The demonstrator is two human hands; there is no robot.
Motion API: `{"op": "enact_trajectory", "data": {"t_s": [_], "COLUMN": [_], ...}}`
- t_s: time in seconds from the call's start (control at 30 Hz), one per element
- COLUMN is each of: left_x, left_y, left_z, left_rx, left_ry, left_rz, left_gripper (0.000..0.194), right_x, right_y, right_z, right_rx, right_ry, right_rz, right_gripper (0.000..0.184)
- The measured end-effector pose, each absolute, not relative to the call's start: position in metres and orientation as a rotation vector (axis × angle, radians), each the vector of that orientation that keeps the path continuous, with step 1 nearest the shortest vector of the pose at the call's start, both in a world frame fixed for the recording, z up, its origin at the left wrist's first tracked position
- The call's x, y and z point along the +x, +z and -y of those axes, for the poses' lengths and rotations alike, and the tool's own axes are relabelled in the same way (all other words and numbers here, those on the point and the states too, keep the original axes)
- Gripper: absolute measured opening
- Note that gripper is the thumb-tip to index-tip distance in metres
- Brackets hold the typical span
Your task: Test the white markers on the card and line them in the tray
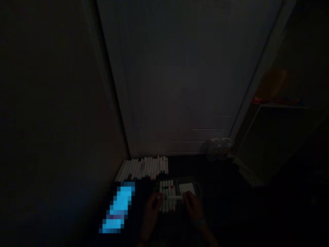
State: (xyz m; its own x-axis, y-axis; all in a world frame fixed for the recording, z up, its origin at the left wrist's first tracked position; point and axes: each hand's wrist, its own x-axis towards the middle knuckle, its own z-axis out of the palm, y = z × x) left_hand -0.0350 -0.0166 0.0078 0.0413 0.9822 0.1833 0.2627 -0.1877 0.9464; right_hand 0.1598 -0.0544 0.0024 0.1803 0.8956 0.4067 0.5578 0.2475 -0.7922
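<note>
A white marker (177, 197) with a green band lies sideways between my two hands, above an open case. Its left end is pinched in the fingers of my left hand (153, 203). The fingers of my right hand (192, 203) are closed on its other end. Beneath it, several white markers (166, 186) with coloured bands stand side by side in the left half of the dark case (189, 179). A white sheet or card (186, 187) lies in the right half, partly covered by my right hand. The dim light hides finer details.
A long row of white markers (144, 167) lies along the foot of a pale door (177, 85). Left of my hands glows a blurred blue screen (118, 207). Two clear containers (219, 150) stand by the door at right, near a shelf unit (272, 137).
</note>
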Motion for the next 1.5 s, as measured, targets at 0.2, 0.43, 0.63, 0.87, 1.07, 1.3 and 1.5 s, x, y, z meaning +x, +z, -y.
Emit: {"op": "enact_trajectory", "data": {"t_s": [0.2, 0.43, 0.63, 0.87, 1.07, 1.3, 1.5], "left_x": [-0.032, -0.030, -0.029, -0.030, -0.030, -0.032, -0.031], "left_y": [0.010, 0.012, 0.010, 0.016, 0.011, 0.008, 0.005], "left_z": [0.018, 0.019, 0.018, 0.021, 0.019, 0.018, 0.018], "left_rx": [1.530, 1.532, 1.543, 1.556, 1.579, 1.573, 1.611], "left_ry": [1.237, 1.220, 1.239, 1.228, 1.205, 1.187, 1.199], "left_rz": [-1.294, -1.284, -1.307, -1.268, -1.238, -1.264, -1.262], "left_gripper": [0.037, 0.040, 0.038, 0.035, 0.032, 0.033, 0.034], "right_x": [0.161, 0.163, 0.164, 0.164, 0.163, 0.162, 0.162], "right_y": [0.002, 0.002, 0.002, 0.000, 0.002, 0.013, 0.009], "right_z": [0.054, 0.055, 0.056, 0.054, 0.055, 0.058, 0.057], "right_rx": [-1.402, -1.409, -1.419, -1.446, -1.385, -1.320, -1.317], "right_ry": [0.424, 0.458, 0.458, 0.475, 0.475, 0.523, 0.503], "right_rz": [1.500, 1.506, 1.507, 1.496, 1.448, 1.479, 1.435], "right_gripper": [0.031, 0.034, 0.032, 0.030, 0.029, 0.025, 0.026]}}
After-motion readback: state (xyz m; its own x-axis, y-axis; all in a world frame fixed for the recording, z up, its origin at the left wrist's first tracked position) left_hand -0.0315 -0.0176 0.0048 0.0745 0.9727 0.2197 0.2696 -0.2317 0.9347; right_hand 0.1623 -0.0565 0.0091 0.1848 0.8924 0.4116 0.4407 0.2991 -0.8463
